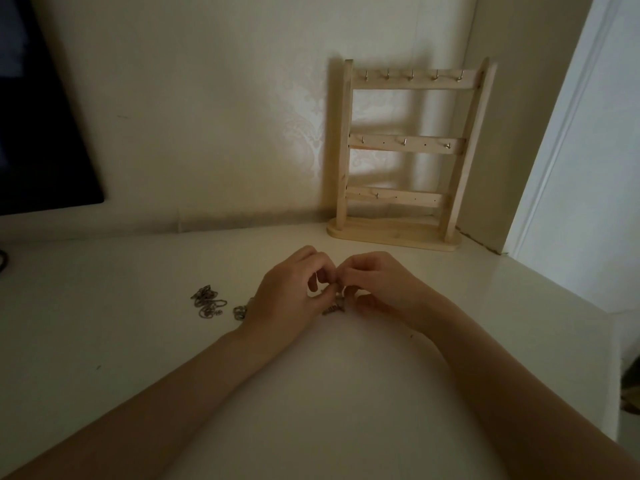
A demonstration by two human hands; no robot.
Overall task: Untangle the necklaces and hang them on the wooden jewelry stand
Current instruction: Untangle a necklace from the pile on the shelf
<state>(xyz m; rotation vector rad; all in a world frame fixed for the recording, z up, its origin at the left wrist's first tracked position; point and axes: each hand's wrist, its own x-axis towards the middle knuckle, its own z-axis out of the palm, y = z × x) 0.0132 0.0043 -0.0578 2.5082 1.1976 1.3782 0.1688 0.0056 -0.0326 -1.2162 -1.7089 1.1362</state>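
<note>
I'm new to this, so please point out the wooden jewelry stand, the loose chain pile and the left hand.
wooden jewelry stand (pixel 403 146): head view, middle crossbar.
loose chain pile (pixel 207 301): head view, tangle's centre.
left hand (pixel 287 289): head view, back of hand.

Head camera looks forward and down, close over the table (pixel 104 323), dimly lit, perhaps tilted.

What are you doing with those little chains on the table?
A person's left hand and right hand are close together over the white table, both pinching a tangled necklace between the fingertips, seemingly picking it apart. Another clump of chain lies on the table left of the hands. The wooden jewelry stand waits against the wall behind, and nothing hangs on its hooks yet.
</note>
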